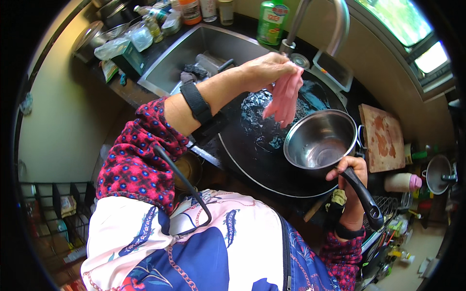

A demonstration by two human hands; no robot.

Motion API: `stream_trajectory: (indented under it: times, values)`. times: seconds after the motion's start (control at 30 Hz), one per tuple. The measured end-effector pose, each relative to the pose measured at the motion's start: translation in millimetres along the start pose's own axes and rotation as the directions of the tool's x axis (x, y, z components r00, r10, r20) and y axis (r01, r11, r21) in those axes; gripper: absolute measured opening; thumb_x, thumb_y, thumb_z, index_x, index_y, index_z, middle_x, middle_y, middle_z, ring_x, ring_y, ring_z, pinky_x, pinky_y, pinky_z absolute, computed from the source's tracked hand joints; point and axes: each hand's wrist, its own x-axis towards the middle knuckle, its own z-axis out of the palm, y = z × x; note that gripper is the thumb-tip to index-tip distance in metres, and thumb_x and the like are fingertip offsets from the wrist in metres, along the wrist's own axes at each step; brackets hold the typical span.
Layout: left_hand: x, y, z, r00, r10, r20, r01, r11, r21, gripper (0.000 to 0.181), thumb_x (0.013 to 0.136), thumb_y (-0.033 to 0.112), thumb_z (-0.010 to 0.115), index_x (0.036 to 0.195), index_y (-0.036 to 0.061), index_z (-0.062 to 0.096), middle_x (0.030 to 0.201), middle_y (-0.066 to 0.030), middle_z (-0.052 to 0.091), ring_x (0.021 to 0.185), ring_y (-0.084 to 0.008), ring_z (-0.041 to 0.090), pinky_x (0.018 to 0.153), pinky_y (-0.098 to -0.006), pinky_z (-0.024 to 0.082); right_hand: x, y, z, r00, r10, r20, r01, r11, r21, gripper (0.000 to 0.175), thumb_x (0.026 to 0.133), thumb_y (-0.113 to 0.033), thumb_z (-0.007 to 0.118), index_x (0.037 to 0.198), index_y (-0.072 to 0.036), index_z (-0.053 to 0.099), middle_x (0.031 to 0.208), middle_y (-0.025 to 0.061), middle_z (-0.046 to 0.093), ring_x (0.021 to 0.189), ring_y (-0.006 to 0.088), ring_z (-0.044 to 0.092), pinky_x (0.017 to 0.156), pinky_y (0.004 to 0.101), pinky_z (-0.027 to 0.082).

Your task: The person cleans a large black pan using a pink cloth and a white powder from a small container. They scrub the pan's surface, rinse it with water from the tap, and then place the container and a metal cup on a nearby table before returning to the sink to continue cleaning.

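My left hand (271, 71) is raised near the faucet's base, with a limp, folded pink cloth (285, 96) hanging from its fingers. My right hand (349, 169) grips a stainless steel saucepan (320, 140) where its black handle joins the bowl. The saucepan is tilted, so its bare, shiny inside shows. Both hang over a large round dark pan (255, 174) with a thin pale rim. Glossy, wet-looking reflections cover the upper part of that pan. The cloth's lower end is just left of the saucepan's rim, apparently apart from it.
A steel sink (160, 69) holding utensils lies upper left. Behind are a green detergent bottle (272, 23) and a curved faucet (342, 25). A wooden cutting board (382, 138) leans at right, near a pink-lidded container (400, 182). A green box (128, 58) stands left of the sink.
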Motion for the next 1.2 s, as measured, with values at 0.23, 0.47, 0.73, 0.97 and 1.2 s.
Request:
stream_trajectory:
  times: [0.23, 0.47, 0.73, 0.97, 1.2]
  values:
    - [-29, -18, 6, 0.835, -0.440, -0.329, 0.541, 0.763, 0.353, 0.034, 0.078, 0.032, 0.057, 0.081, -0.0016, 0.059, 0.073, -0.0113, 0.059, 0.065, -0.0189, 0.059, 0.059, -0.0313, 0.049, -10, 2, -5, 1.000, 0.028, -0.011, -0.029, 0.996, -0.090, 0.036, 0.077, -0.041, 0.063, 0.068, -0.008, 0.053, 0.046, 0.0083, 0.053, 0.033, 0.0074, 0.044, 0.031, 0.0165, 0.029]
    - [-43, -60, 36, 0.704, -0.709, 0.048, 0.040, 0.107, 0.994, 0.040, 0.078, 0.036, 0.050, 0.102, 0.0047, 0.059, 0.098, -0.0149, 0.060, 0.099, -0.0281, 0.054, 0.081, -0.0412, 0.043, -12, 6, -4, 0.999, -0.047, -0.013, 0.047, 0.999, 0.000, 0.032, 0.080, -0.033, 0.062, 0.066, -0.005, 0.055, 0.060, 0.0175, 0.061, 0.031, 0.0046, 0.041, 0.031, 0.0136, 0.028]
    - [-28, -64, 31, 0.649, -0.714, 0.264, -0.012, 0.337, 0.941, 0.041, 0.072, 0.028, 0.065, 0.100, 0.0020, 0.050, 0.090, -0.0148, 0.060, 0.086, -0.0304, 0.059, 0.077, -0.0363, 0.045, -19, 0, -4, 0.999, 0.007, -0.044, -0.004, 0.997, 0.074, 0.036, 0.074, -0.037, 0.067, 0.069, -0.003, 0.057, 0.062, 0.0157, 0.062, 0.035, 0.0039, 0.044, 0.034, 0.0128, 0.030]
    - [-26, -36, 20, 0.811, -0.580, -0.075, 0.584, 0.794, 0.167, 0.044, 0.074, 0.027, 0.064, 0.108, 0.0019, 0.050, 0.091, -0.0104, 0.058, 0.068, -0.0157, 0.060, 0.059, -0.0270, 0.051, -24, -4, -6, 0.995, -0.104, -0.002, 0.104, 0.994, 0.014, 0.036, 0.080, -0.038, 0.061, 0.066, -0.006, 0.054, 0.041, -0.0012, 0.043, 0.037, 0.0101, 0.049, 0.052, 0.0250, 0.048]
    - [-27, -18, 2, 0.953, -0.213, -0.217, 0.070, 0.849, -0.524, 0.035, 0.076, 0.022, 0.064, 0.103, 0.0034, 0.052, 0.096, -0.0111, 0.057, 0.094, -0.0215, 0.057, 0.084, -0.0325, 0.048, -26, -2, -10, 0.997, -0.075, 0.009, 0.072, 0.985, 0.157, 0.028, 0.073, -0.027, 0.069, 0.068, -0.002, 0.058, 0.054, 0.0074, 0.055, 0.044, 0.0100, 0.055, 0.042, 0.0155, 0.039]
